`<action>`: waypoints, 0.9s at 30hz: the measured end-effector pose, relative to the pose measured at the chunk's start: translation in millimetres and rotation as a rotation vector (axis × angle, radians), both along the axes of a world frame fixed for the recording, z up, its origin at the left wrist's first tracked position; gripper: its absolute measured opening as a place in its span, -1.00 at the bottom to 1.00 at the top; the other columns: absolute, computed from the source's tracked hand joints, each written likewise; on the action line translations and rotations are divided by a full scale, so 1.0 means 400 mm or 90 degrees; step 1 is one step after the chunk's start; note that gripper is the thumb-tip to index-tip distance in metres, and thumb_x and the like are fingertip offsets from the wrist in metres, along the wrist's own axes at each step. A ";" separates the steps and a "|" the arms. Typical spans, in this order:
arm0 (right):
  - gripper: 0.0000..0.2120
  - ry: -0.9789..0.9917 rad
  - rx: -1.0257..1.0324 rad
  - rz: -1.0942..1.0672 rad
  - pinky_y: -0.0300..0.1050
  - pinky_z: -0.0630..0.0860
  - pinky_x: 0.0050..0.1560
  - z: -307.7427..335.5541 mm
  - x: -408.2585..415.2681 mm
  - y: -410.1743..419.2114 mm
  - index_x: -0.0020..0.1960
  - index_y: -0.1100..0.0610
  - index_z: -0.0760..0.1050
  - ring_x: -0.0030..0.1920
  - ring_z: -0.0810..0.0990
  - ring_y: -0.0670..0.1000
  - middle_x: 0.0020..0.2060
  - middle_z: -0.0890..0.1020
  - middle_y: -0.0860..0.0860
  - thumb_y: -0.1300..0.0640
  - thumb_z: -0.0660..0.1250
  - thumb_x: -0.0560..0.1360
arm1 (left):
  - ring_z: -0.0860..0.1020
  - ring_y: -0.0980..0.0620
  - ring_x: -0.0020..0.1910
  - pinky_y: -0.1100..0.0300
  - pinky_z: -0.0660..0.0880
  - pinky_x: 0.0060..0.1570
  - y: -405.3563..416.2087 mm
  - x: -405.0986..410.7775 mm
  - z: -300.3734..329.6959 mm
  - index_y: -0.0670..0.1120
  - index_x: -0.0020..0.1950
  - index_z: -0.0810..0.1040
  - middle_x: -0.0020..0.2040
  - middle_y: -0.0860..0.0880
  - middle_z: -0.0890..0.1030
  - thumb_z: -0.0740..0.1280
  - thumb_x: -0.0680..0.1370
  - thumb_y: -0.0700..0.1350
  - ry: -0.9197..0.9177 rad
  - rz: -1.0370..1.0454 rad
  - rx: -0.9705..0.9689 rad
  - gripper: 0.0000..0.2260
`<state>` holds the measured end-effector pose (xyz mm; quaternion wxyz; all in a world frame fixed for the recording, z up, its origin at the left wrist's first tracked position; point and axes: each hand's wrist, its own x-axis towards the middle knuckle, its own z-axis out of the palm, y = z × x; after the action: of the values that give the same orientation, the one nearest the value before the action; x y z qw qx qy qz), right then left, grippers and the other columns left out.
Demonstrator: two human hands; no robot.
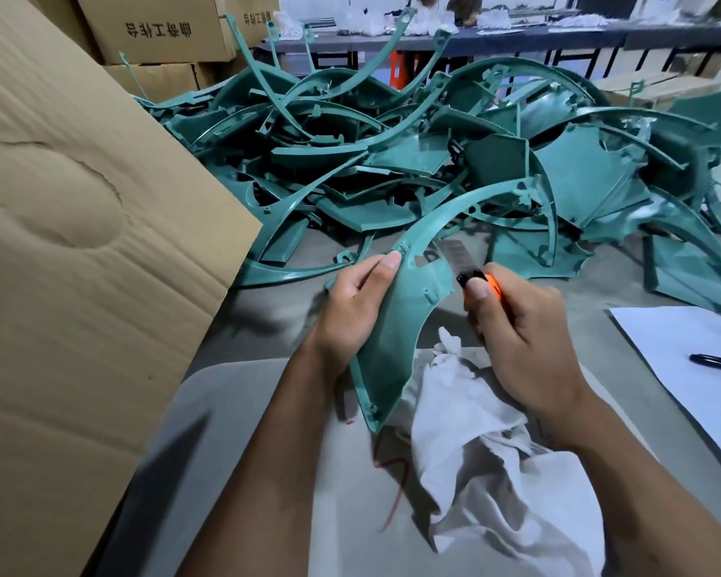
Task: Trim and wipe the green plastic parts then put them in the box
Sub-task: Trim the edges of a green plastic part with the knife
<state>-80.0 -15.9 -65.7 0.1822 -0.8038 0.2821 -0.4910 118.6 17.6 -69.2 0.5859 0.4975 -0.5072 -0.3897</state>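
Observation:
My left hand (352, 304) grips a curved green plastic part (404, 326) by its left edge, holding it upright above the table. My right hand (517, 326) holds an orange utility knife (475, 281); its extended blade (454, 254) rests against the part's right edge. A crumpled white cloth (483, 443) lies in front of me, below both hands. The large cardboard box (80, 243) stands at my left, one flap leaning toward me.
A big heap of green plastic parts (433, 160) covers the grey table (267, 318) behind my hands. A white sheet (683, 347) with a dark pen (716, 362) lies at the right. More cartons (155, 31) are stacked far left, and a long bench runs along the back.

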 end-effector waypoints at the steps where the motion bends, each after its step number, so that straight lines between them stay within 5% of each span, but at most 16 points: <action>1: -0.53 0.002 0.003 -0.014 0.09 0.34 -0.36 -0.001 -0.002 -0.002 -0.26 0.25 0.39 -0.43 0.45 0.11 -0.45 0.46 0.09 -0.04 0.14 0.72 | 0.53 -0.04 -0.19 0.06 0.46 -0.17 0.000 -0.001 0.001 -0.17 -0.01 0.61 -0.16 -0.13 0.60 0.24 0.59 0.25 -0.005 -0.005 0.004 -0.53; 8: -0.57 -0.006 -0.029 0.015 -0.09 0.30 -0.40 0.005 -0.004 0.005 -0.26 0.19 0.39 -0.44 0.43 -0.02 -0.45 0.45 -0.02 0.00 0.16 0.72 | 0.48 0.10 -0.31 0.29 0.43 -0.32 0.003 -0.008 0.001 -0.16 -0.05 0.61 -0.26 -0.05 0.54 0.19 0.70 0.10 -0.025 -0.010 -0.010 -0.62; 11: -0.55 -0.005 -0.010 -0.052 -0.01 0.28 -0.41 0.002 -0.010 -0.011 -0.27 0.18 0.34 -0.46 0.37 0.05 -0.48 0.39 0.06 -0.03 0.16 0.72 | 0.39 0.11 -0.36 0.29 0.35 -0.38 0.008 0.000 0.007 -0.35 -0.04 0.47 -0.29 -0.06 0.44 0.17 0.72 0.04 -0.036 0.003 -0.019 -0.57; 14: -0.54 -0.014 -0.008 -0.031 0.11 0.29 -0.42 0.003 -0.027 -0.017 -0.27 0.20 0.35 -0.46 0.39 0.14 -0.47 0.40 0.10 -0.03 0.16 0.73 | 0.35 0.14 -0.41 0.30 0.31 -0.41 0.012 -0.006 0.013 -0.31 -0.12 0.45 -0.37 0.05 0.41 0.15 0.74 -0.02 -0.037 0.011 -0.024 -0.60; 17: -0.58 -0.003 -0.040 0.005 -0.15 0.27 -0.41 0.006 -0.018 -0.005 -0.26 0.13 0.35 -0.45 0.38 -0.04 -0.47 0.39 -0.05 -0.03 0.17 0.72 | 0.41 0.08 -0.33 0.23 0.36 -0.33 0.017 -0.017 0.019 -0.15 -0.12 0.54 -0.30 -0.02 0.48 0.16 0.73 0.00 -0.024 -0.002 -0.025 -0.66; 19: -0.62 -0.001 -0.047 -0.022 -0.25 0.20 -0.40 0.004 -0.009 -0.006 -0.25 0.06 0.30 -0.46 0.35 -0.06 -0.47 0.36 -0.10 -0.01 0.19 0.72 | 0.44 0.02 -0.27 0.17 0.38 -0.27 0.020 -0.016 0.023 -0.28 -0.03 0.55 -0.23 -0.11 0.50 0.17 0.72 0.03 -0.013 0.002 -0.027 -0.61; 23: -0.54 -0.016 0.010 -0.089 0.08 0.28 -0.42 -0.004 -0.021 -0.021 -0.28 0.18 0.33 -0.46 0.35 0.09 -0.48 0.38 0.08 -0.04 0.18 0.73 | 0.45 0.07 -0.42 0.26 0.37 -0.39 0.026 -0.007 0.021 -0.49 0.12 0.50 -0.37 -0.06 0.52 0.13 0.70 0.14 0.047 0.020 0.003 -0.37; 27: -0.51 0.014 0.029 -0.026 0.14 0.32 -0.37 0.003 -0.028 -0.012 -0.26 0.25 0.38 -0.43 0.40 0.14 -0.45 0.43 0.13 -0.06 0.16 0.72 | 0.54 0.11 -0.41 0.31 0.46 -0.39 0.021 -0.016 0.016 -0.29 0.00 0.61 -0.31 -0.06 0.62 0.10 0.74 0.07 0.095 0.022 0.046 -0.51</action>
<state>-91.4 -20.7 -64.4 0.1875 -0.7990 0.3115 -0.4789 112.1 26.2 -62.8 0.6106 0.4963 -0.4390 -0.4337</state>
